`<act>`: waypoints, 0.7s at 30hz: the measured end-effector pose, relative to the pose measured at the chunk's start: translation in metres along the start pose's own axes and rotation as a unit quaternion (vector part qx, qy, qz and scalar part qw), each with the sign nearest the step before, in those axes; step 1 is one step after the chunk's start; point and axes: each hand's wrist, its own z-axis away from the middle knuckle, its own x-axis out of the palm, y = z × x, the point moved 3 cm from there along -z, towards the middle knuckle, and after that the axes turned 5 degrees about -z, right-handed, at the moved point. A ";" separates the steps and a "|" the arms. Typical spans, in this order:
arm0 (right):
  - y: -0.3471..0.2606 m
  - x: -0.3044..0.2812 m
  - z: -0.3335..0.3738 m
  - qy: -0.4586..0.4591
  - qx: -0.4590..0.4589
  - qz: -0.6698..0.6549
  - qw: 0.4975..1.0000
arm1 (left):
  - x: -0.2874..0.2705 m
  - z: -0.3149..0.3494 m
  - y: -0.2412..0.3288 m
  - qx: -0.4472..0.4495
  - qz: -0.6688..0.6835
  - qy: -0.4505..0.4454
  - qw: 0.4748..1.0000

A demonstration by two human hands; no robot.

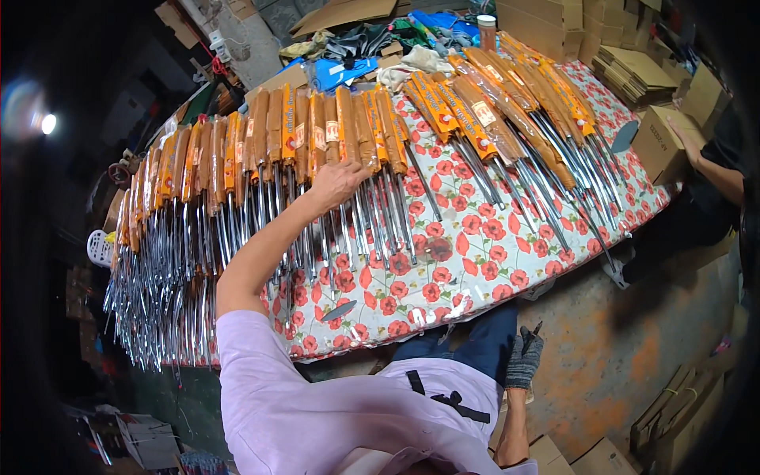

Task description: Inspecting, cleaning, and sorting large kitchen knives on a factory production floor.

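My bare left hand reaches over a long row of skewer packets, its fingers curled on the lower end of one brown-handled packet. The packets have orange labels and clear wrap, with thin shiny metal rods sticking out toward me. Down by my right thigh, my right hand wears a grey glove with dark fingers. Those fingers are closed around a small dark, pointed thing too small to make out. A second group of packets lies fanned out at the right.
A red-flowered cloth covers the table; a grey blade-shaped piece lies near its front edge. At the right, another person's hand touches a cardboard box. Cloths, blue plastic and a lidded jar stand behind.
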 end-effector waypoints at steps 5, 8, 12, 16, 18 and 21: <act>-0.062 -0.005 -0.009 0.050 -0.064 -0.017 0.997 | -0.004 -0.063 -0.012 -0.106 0.033 0.102 0.989; -0.115 0.004 -0.032 0.058 -0.251 0.101 0.961 | 0.010 -0.120 -0.032 -0.147 0.051 0.110 0.982; -0.174 0.050 -0.086 0.014 -0.343 0.181 0.922 | 0.046 -0.205 -0.056 -0.218 0.076 0.045 0.972; -0.206 0.115 -0.131 -0.079 -0.374 0.124 0.916 | 0.092 -0.256 -0.073 -0.258 -0.020 -0.024 0.966; -0.208 0.143 -0.142 -0.114 -0.388 0.130 0.905 | 0.120 -0.252 -0.083 -0.263 -0.063 -0.052 0.961; -0.203 0.167 -0.153 -0.170 -0.387 0.142 0.895 | 0.138 -0.221 -0.114 -0.255 -0.010 0.134 0.958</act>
